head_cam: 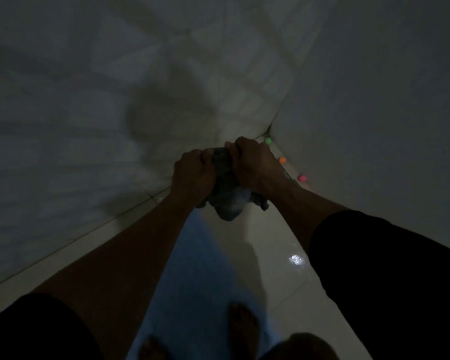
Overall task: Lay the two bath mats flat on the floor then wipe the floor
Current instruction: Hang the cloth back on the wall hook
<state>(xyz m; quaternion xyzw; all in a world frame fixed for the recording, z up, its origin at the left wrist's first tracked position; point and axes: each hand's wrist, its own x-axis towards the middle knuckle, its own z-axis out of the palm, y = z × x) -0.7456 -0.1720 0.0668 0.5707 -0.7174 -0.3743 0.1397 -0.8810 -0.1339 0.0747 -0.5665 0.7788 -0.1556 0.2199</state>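
Head view, dim light: my left hand (192,175) and right hand (255,165) are side by side, both clenched on a bunched dark cloth (226,196) held above the pale tiled floor (278,281). Blue bath mat (192,268) lies flat under my bare feet (242,331). Three coloured balls (282,160) sit along the wall (374,100).

Glossy pale tiled floor (276,255) under a light-blue bath mat (192,276), bare feet (243,326) atop.

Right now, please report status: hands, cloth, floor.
Left hand and right hand both grip dark cloth, held up. Pale mat underfoot. Small coloured balls along wall.
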